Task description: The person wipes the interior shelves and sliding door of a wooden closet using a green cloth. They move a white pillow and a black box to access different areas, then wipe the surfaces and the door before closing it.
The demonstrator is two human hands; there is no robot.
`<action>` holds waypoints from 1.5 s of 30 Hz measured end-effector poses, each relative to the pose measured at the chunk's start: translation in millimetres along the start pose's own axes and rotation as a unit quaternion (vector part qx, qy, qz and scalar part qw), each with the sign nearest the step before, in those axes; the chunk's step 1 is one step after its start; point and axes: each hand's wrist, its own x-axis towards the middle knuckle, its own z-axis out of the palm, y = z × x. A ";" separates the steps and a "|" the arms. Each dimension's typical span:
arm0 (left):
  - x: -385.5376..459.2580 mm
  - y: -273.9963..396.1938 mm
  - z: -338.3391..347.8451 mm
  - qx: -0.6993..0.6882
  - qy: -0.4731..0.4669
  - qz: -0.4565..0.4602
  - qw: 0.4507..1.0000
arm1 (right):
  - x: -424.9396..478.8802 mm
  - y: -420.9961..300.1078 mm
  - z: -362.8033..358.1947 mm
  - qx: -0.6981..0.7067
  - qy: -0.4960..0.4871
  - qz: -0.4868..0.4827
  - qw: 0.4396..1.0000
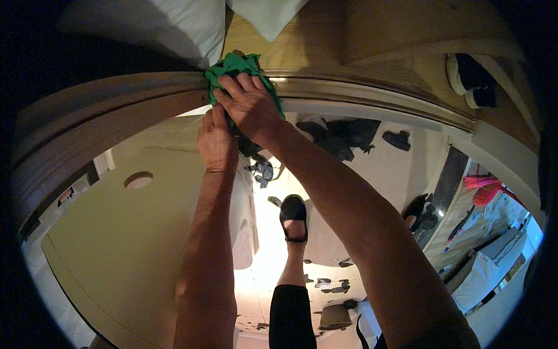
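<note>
A crumpled green cloth (237,65) lies over the wooden edge of a cabinet or shelf, right at a corner where two grooved edges meet. My right hand (248,102) is on top of the cloth, fingers bent into it and pressing it against the wood. Just below and to its left, my left hand (218,141) has its fingertips at the lower fold of the cloth, close against the right hand. The left fingertips are partly hidden. A grooved wooden rail (370,98) runs rightward from the cloth, and a darker wooden rail (117,102) curves away leftward.
White fabric (192,26) hangs above the cloth. Dark shoes (475,80) sit on the wooden surface at right. A pale board (117,244) with a round hole stands at left. Black scraps (344,135) litter the floor around my foot (294,218). A red brush (486,192) lies farther right.
</note>
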 end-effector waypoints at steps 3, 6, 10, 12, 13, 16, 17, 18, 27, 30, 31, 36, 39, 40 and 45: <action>-7.9 22.7 3.4 0.021 -0.002 0.016 1.000 | -8.5 19.9 -15.3 -0.025 -0.007 -0.038 0.999; -10.1 51.3 18.2 -0.112 -0.029 0.044 0.992 | -40.7 55.3 -30.7 -0.053 0.004 -0.043 0.998; -12.9 97.0 30.3 -0.066 0.001 0.140 0.988 | -71.5 82.3 -81.9 -0.156 -0.067 0.035 0.985; -1.0 117.6 24.0 -0.059 0.005 0.155 0.986 | -80.5 83.2 -95.1 -0.194 -0.057 0.106 0.974; 4.2 125.8 21.0 -0.020 0.014 0.161 0.987 | -78.8 79.3 -94.3 -0.203 -0.051 0.121 0.970; 9.5 119.9 9.4 0.025 -0.077 0.143 0.986 | -66.0 65.0 -77.1 -0.202 -0.040 0.132 0.970; 13.5 114.2 4.8 0.034 -0.114 0.101 0.988 | -57.8 63.2 -65.9 -0.187 -0.041 0.116 0.975; 18.6 105.2 -1.0 0.042 -0.149 0.056 0.986 | -48.7 63.2 -55.3 -0.171 -0.043 0.099 0.979; 35.5 33.5 0.3 0.141 -0.065 -0.016 0.988 | 48.3 46.5 10.9 -0.014 0.003 -0.048 0.999; 38.4 38.6 10.8 0.096 -0.033 -0.001 0.995 | 44.1 56.7 -2.0 0.005 0.008 -0.064 0.998; 36.0 38.9 16.1 0.085 -0.021 0.025 0.996 | 39.1 60.7 -6.5 -0.007 0.003 -0.047 0.999; 61.9 95.5 -0.7 -0.064 -0.146 0.079 0.984 | -3.8 100.7 -55.2 -0.125 -0.040 0.027 0.991; 79.5 112.6 21.9 -0.033 0.048 0.172 0.983 | -3.9 127.6 -68.3 -0.205 -0.091 0.070 0.972; 90.7 119.7 25.6 0.032 0.007 0.165 0.986 | -2.4 132.7 -62.8 -0.222 -0.063 0.081 0.970; 143.5 119.7 30.6 0.064 0.023 0.177 0.982 | 21.2 176.5 -28.6 -0.304 0.007 0.093 0.948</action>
